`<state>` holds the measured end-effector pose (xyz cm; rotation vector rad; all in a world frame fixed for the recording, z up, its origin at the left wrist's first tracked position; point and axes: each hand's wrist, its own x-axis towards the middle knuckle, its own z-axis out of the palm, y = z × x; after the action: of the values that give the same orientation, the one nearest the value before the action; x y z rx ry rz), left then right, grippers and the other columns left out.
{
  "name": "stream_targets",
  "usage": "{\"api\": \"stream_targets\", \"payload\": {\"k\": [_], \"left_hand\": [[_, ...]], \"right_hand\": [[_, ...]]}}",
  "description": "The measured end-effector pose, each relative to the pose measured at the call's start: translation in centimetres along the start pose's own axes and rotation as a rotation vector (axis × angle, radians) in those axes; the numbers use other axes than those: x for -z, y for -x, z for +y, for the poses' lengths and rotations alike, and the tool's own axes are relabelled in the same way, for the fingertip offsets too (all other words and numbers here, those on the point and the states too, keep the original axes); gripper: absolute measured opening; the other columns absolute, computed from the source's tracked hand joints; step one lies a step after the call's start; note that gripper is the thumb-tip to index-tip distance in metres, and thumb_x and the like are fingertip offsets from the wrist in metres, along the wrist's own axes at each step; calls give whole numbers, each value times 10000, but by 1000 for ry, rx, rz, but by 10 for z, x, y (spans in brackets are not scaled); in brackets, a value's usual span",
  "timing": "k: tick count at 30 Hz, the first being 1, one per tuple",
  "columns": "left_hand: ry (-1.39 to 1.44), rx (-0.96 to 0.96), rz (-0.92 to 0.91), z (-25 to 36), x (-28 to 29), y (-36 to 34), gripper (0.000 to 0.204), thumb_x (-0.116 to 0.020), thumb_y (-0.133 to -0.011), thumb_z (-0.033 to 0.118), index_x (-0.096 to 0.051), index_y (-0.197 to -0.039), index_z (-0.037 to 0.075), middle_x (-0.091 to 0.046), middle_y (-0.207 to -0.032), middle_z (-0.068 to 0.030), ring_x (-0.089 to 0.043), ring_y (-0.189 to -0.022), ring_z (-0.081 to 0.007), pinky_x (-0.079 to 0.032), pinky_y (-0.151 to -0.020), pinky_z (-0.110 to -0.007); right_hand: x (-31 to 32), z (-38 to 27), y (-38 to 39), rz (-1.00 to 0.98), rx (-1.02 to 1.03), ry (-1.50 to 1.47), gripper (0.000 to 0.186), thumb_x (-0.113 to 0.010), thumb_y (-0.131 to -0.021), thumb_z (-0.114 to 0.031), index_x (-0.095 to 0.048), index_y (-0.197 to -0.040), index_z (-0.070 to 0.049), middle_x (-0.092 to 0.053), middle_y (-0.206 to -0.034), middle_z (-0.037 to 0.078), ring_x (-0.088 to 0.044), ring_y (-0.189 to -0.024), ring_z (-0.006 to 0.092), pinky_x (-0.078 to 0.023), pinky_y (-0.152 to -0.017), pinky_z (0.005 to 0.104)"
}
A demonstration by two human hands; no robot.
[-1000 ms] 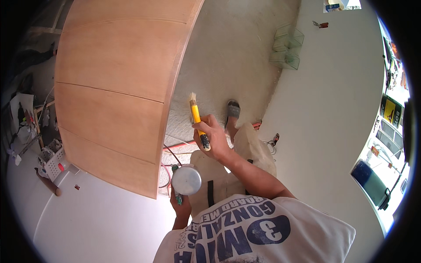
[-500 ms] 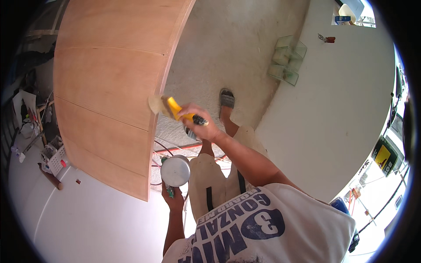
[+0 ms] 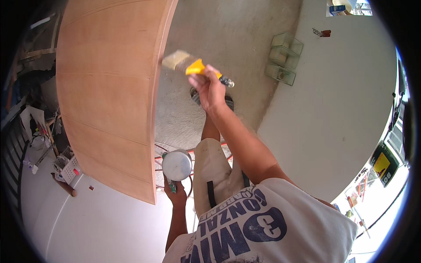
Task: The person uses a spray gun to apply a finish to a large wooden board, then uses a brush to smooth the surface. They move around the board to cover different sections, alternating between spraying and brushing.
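My right hand (image 3: pixel 209 91) grips a paintbrush (image 3: pixel 194 67) with a yellow and black handle and wide pale bristles. The bristles, slightly blurred, are close to the long edge of a light-brown wooden panel (image 3: pixel 107 94); whether they touch it I cannot tell. Lower down, beside the panel's near corner, my left hand (image 3: pixel 176 193) holds a round silver-topped can (image 3: pixel 176 165) from below, with green parts showing at its side and underneath. Most of the left fingers are hidden by the can.
Glass box shelves (image 3: pixel 284 59) stand against the white wall (image 3: pixel 329 96) on the right. Wires hang from a red wall box (image 3: pixel 324 33). Red and dark lines cross the floor behind the can. A white basket (image 3: pixel 68 168) and clutter lie at the far left.
My right hand has carried the paintbrush away from me, farther up along the panel's edge. The left hand and can have barely shifted. One foot has moved, and the view has turned slightly.
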<state>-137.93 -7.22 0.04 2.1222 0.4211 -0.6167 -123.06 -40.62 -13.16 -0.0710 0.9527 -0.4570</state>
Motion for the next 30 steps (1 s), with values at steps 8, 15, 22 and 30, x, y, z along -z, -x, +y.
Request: {"api": "stream_targets", "payload": {"k": [8,15,22,30], "left_hand": [[28,-53,-50,50,-54,-22,103,-673,-1024,121,-625,-1073,45,-559,-732,32,-485,-590,-52,-359,-515,-253],[90,4,19,51,-82,-42,340,-580,-943,-47,-543,-1281,-40,-599,-773,-37,-536,-610,-94,-415,-535,-258],[22,13,-48,96,-88,-52,387,-584,-927,-55,-527,-1310,-42,-620,-807,-40,-554,-634,-89,-438,-553,-249],[-12,-44,-143,129,-105,-77,388,-590,-935,-36,-532,-1319,-22,-615,-811,-29,-528,-600,-80,-415,-541,-248]], "right_hand": [[1,25,-41,-85,-356,29,218,-581,-1032,-85,-549,-1209,40,-681,-1139,253,-756,-964,342,-688,-834,395],[-29,-94,-55,-534,74,697,253,-663,-943,-26,-645,-1195,-47,-684,-1184,131,-709,-1058,287,-618,-853,391],[-45,-90,-62,-790,636,1262,270,-697,-881,34,-671,-1119,-89,-635,-1253,181,-670,-1090,345,-559,-891,391],[-102,-131,-100,-1228,453,1323,207,-682,-882,3,-673,-1069,-85,-679,-1145,145,-680,-1062,344,-562,-866,411]]}}
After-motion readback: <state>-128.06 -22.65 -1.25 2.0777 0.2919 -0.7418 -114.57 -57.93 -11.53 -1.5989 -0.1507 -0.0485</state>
